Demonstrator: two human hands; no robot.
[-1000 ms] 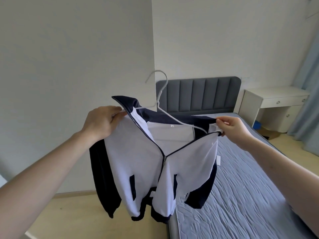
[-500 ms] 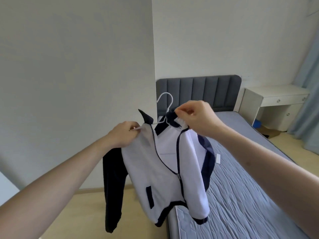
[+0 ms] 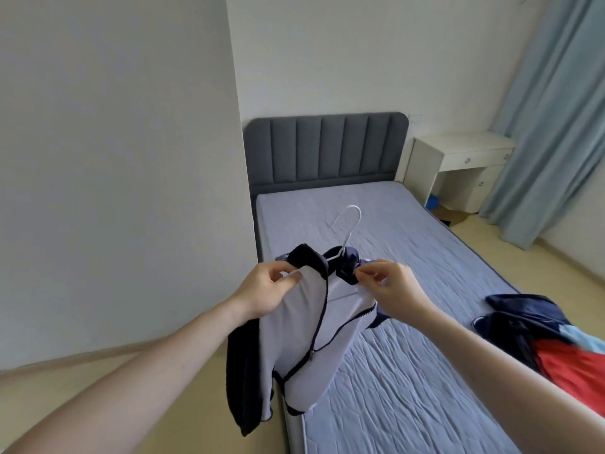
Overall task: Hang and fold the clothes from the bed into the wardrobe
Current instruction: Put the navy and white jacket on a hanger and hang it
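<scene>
A white jacket with navy collar, sleeves and trim (image 3: 304,326) hangs on a white hanger (image 3: 347,224) over the left edge of the bed (image 3: 409,257). My left hand (image 3: 266,290) grips the jacket's left shoulder together with the hanger's arm. At the other side of the collar, my right hand (image 3: 389,283) pinches the navy fabric. The hanger's hook sticks up above the collar. The zip is partly done up, and one navy sleeve dangles on the left.
A pile of clothes (image 3: 550,342) in navy, red and light blue lies on the bed's right edge. A grey headboard (image 3: 327,149) stands at the far end, a white desk (image 3: 458,165) and blue curtain (image 3: 550,126) to its right. A white wall (image 3: 114,158) is on the left.
My view has tilted down, so the bed and the clothes pile now show. Both hands have come close together at the jacket's collar, and the jacket hangs lower.
</scene>
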